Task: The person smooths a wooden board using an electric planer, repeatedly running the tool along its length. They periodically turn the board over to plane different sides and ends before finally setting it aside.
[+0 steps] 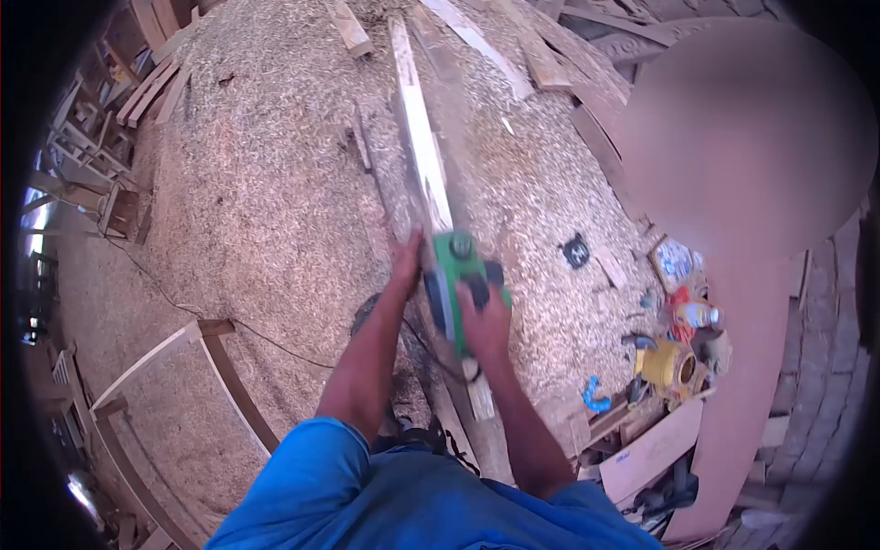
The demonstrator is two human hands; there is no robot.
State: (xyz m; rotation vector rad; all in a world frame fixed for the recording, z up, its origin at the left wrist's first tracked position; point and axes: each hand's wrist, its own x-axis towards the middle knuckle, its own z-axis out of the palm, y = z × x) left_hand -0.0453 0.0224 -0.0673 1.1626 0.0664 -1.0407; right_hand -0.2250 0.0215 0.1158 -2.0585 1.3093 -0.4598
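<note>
A green electric planer (453, 246) rests on a long, narrow wooden board (423, 147), which runs away from me. My right hand (486, 323) is closed around the planer's dark rear handle. Beside the front of the planer, my left hand (407, 260) lies along the left edge of the board, thumb and fingers apart. Its fingertips look slightly blurred, and whether they press on the wood is hard to make out. The near end of the board (480, 401) shows behind the planer. A dark cord (423, 344) hangs by the planer's rear.
Wood shavings (266, 165) cover the ground. On the left stands a wooden frame (229, 380), with a cable (275, 346) crossing near it. A yellow power tool (667, 365), a bottle (701, 315) and a blue object (596, 396) lie right. Loose planks (348, 27) lie ahead; a blurred area covers the upper right.
</note>
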